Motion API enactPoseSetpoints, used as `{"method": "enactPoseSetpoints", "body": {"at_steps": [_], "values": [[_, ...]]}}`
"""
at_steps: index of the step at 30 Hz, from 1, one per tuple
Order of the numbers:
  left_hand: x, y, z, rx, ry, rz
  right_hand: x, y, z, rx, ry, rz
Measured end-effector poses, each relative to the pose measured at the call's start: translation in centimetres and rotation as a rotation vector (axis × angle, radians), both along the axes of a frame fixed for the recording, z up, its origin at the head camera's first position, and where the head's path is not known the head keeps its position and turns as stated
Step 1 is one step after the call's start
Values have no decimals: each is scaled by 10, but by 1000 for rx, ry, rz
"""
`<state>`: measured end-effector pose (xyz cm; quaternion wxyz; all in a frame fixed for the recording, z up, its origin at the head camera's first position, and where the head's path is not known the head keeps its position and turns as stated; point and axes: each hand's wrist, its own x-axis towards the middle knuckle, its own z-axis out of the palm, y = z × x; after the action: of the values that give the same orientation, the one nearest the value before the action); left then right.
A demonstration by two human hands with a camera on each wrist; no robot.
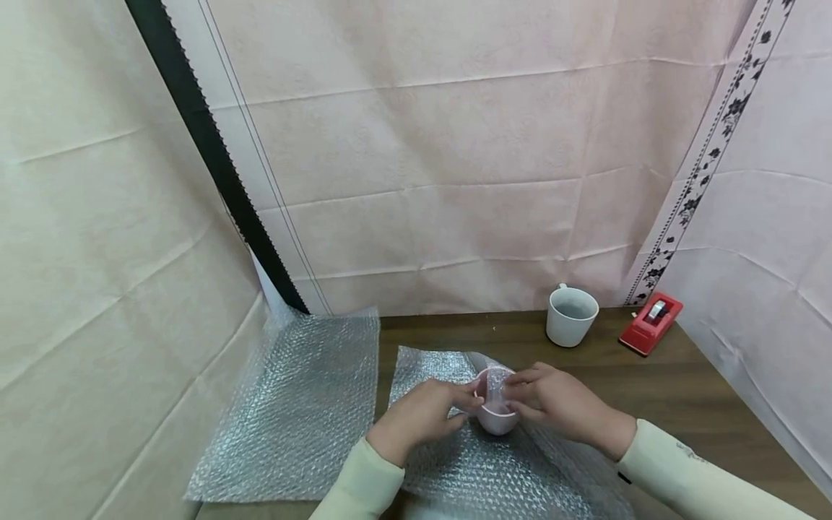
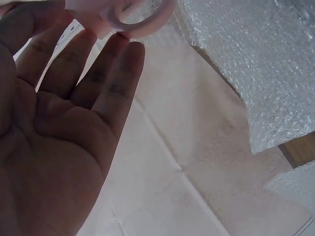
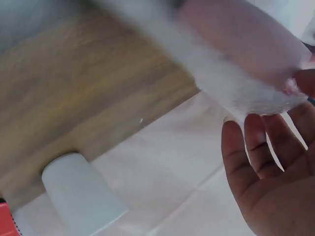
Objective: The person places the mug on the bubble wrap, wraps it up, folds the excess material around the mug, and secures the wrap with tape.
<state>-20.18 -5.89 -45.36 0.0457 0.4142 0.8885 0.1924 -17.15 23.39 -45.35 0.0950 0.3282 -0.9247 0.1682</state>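
A pink mug [image 1: 497,421] stands tilted on a sheet of bubble wrap [image 1: 484,462], its mouth toward the head camera. A strip of the wrap is folded over the rim and into the mouth. My left hand [image 1: 425,419] grips the mug's left side. In the left wrist view, its fingertips touch the pink mug [image 2: 91,12] next to the handle [image 2: 152,22]. On the other side, my right hand [image 1: 562,404] pinches the wrap against the rim. The right wrist view shows bubble wrap [image 3: 256,101] between the fingers and the mug [image 3: 236,34].
Another bubble wrap sheet [image 1: 305,412] lies at the left of the wooden table [image 1: 455,328]. A white mug [image 1: 568,318] and a red tape dispenser [image 1: 650,325] stand at the back right. Cloth sheets [image 1: 455,180] hang behind and on both sides.
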Motion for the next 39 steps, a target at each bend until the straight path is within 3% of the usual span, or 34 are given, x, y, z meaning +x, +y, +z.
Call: {"method": "enactPoseSetpoints", "body": {"at_steps": [3,9,12,17,21,26,30,36,39], "values": [[0,-1,-1,10,-3,-6,-4,0,-1,0,-3,-12],[-2,-2,-6,22,-22,-2,-20,6,4,-183,-245,-84],[-2,-2,-8,16,-26,2,-26,8,3,-262,-304,-116],[-1,-3,-8,18,-26,8,-33,7,0,-340,-330,-149],[0,-6,-8,25,-40,-6,-34,7,-2,-325,-383,-149],[0,-14,-9,9,-56,-31,-34,5,-1,-310,-365,-149],[0,-37,-9,1,-55,22,-35,1,-3,-304,-345,-149],[1,-95,-8,-45,-109,160,-31,-2,-5,-299,-347,-158],[1,-115,-15,-66,-109,194,-29,0,-4,-301,-339,-176]]}}
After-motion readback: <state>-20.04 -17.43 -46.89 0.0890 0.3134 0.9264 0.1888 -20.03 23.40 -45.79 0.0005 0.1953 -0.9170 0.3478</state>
